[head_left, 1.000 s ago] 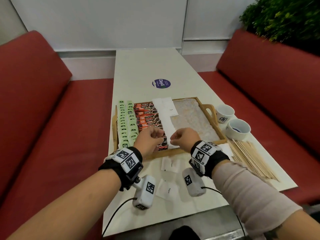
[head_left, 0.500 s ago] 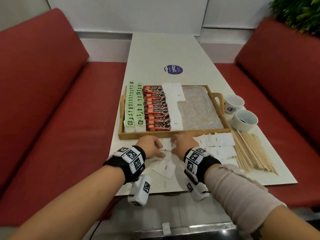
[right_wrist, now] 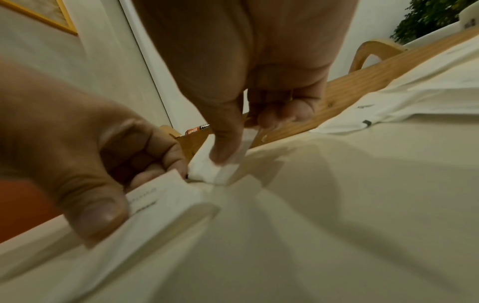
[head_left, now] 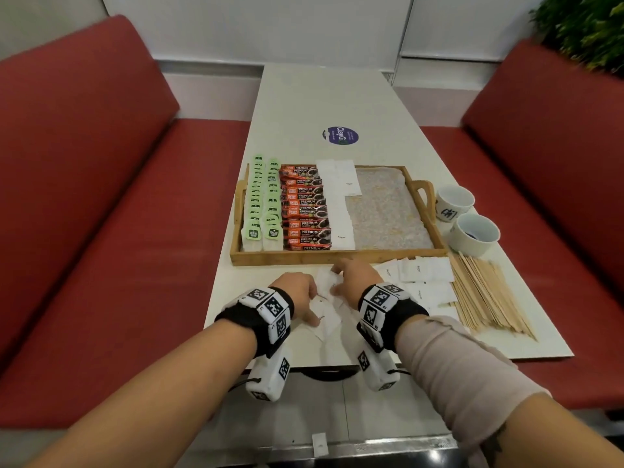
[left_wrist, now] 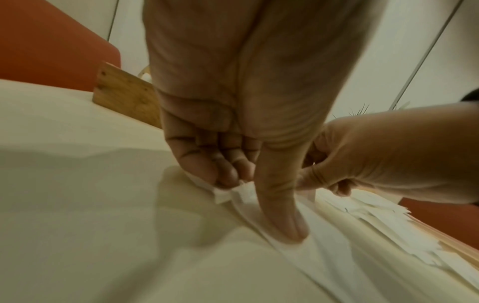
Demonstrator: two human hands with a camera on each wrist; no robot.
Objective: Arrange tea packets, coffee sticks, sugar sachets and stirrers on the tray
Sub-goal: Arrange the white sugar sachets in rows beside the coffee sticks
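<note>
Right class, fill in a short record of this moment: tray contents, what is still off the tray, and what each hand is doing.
tray: two rows of green tea packets, a row of coffee sticks, a row of white sugar sachets; right part bare
off tray: loose sugar sachets, wooden stirrers, two cups
left hand: pinches a sachet on the table
right hand: pinches a sachet by the tray's near wall
</note>
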